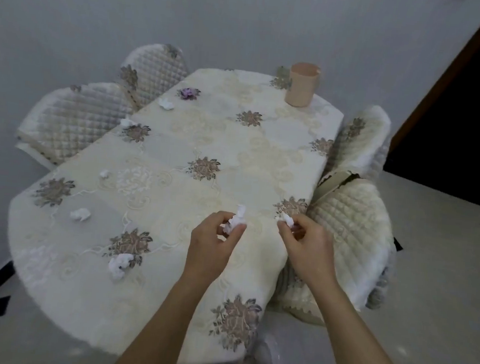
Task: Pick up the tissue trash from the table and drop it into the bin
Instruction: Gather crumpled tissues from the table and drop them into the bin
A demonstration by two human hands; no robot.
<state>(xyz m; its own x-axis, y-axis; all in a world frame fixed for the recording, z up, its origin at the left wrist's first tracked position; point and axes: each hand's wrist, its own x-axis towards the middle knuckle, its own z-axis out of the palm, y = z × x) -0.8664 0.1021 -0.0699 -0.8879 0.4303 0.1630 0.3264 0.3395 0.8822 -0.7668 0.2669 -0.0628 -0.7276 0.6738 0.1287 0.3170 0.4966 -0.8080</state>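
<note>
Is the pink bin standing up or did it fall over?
Standing up. The pink bin sits on its base at the far end of the table, its open rim facing upward.

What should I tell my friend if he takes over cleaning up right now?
Left hand: fingers pinch a white tissue wad.
Right hand: fingers pinch another wad.
Done: nothing visibly binned yet; both wads are lifted.
Left: drop both in the pink bin at the table's far end, then collect five more tissues along the left side.
</note>
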